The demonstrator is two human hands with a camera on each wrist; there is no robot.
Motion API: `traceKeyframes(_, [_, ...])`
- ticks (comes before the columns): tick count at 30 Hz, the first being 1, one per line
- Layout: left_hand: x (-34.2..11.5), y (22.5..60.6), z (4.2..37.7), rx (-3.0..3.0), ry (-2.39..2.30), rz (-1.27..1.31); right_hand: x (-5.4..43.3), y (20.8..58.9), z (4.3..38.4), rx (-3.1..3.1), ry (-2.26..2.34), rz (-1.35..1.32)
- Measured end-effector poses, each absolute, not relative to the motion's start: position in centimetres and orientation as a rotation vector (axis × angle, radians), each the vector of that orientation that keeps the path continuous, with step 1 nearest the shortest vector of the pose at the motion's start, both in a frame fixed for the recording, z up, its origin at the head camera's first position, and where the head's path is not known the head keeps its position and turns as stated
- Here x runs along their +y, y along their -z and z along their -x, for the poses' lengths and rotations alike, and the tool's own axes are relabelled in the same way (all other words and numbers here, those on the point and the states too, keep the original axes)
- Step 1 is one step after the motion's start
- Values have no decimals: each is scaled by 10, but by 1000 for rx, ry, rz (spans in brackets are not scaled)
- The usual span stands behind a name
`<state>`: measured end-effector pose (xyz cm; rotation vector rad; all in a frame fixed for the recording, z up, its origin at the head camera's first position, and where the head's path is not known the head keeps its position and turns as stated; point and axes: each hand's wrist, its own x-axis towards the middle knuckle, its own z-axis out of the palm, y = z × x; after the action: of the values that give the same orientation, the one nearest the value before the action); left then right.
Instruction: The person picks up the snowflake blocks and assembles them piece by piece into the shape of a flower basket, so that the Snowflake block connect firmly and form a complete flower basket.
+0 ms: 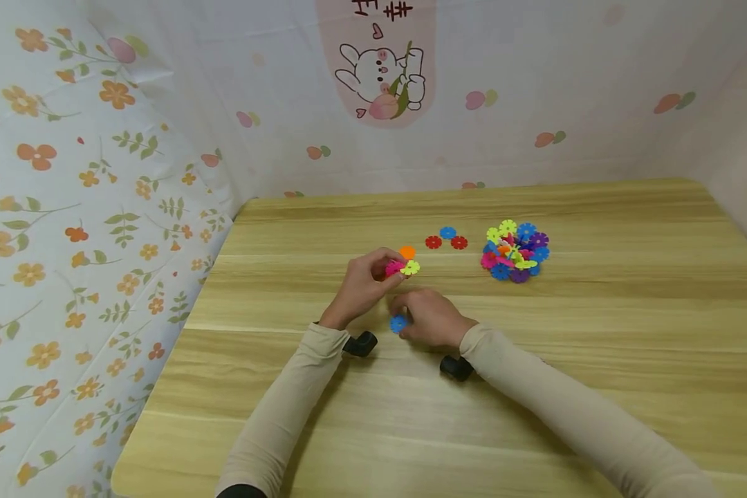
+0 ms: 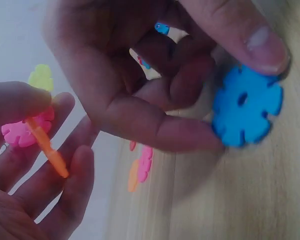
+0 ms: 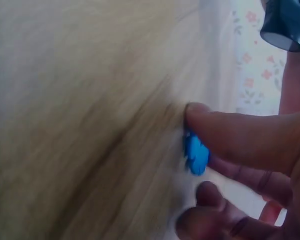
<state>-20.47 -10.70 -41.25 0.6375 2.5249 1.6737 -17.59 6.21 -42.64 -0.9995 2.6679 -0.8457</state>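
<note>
My left hand (image 1: 362, 285) pinches a small joined group of notched flower-shaped plastic discs. In the left wrist view the group has a pink disc (image 2: 19, 134), a yellow disc (image 2: 41, 79) and an orange disc (image 2: 51, 150) set edge-on. Close to the tabletop, my right hand (image 1: 434, 319) pinches a blue disc (image 1: 398, 324) between thumb and finger, just nearer to me than the left hand. The blue disc's notched rim and centre hole show plainly in the left wrist view, and it is apart from the left hand's group.
Beyond the hands, two red discs (image 1: 433, 242) and another blue disc (image 1: 448, 233) lie on the wooden table (image 1: 629, 311). A multicoloured cluster of discs (image 1: 515, 250) sits to the right. Loose pink (image 2: 145, 164) and orange (image 2: 133, 176) pieces also lie on the table.
</note>
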Motion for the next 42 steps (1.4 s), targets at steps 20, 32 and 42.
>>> traceKeyframes(20, [-89,419,206,1888,-2218,-212,99,428,186,1955,1843,258])
traceKeyframes(32, [-75,413,201,1540,-2478,-19,102,418,184,2126,1905,292])
traceKeyframes(42, [-58,412,194,1777,-2495,-66,92,425,180,1956,2127,96])
